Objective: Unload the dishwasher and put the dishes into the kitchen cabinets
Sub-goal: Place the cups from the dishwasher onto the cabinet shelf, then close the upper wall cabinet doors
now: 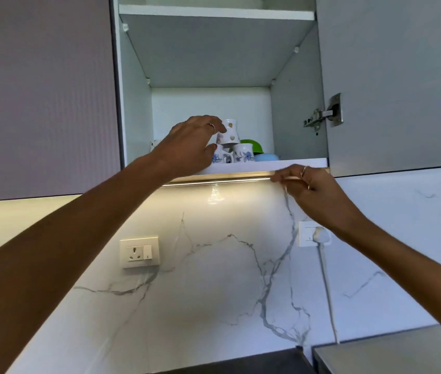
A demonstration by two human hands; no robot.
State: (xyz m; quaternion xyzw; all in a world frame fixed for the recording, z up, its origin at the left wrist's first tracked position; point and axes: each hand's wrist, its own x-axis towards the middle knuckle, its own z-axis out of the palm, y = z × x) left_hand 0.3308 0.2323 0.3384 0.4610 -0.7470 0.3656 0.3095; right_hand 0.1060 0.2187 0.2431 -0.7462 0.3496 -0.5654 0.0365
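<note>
My left forearm (60,255) is filling the near foreground, reaching up and to the right into the open cabinet (214,55). I am keeping the door (392,82) swung wide on the right, its hinge (324,114) showing. My left hand (189,147) is sitting on the bottom shelf (268,164), fingers (215,125) curled part-way round the top mug (228,132), which is standing upturned on two blue-flowered mugs (242,152). I judge I am setting it there, though I cannot tell whether the fingers are gripping or only touching. The mug is lying just right of my palm, its long axis upright, so the left hand is clearly the nearer one. My right hand (313,193) is hovering below the shelf edge, fingers pinched together at the lit strip (214,182); whether they are holding anything I cannot tell. A green bowl (253,145) and a pale blue bowl (266,157) are resting just beside the mugs, so I am minding the stack's balance.
</note>
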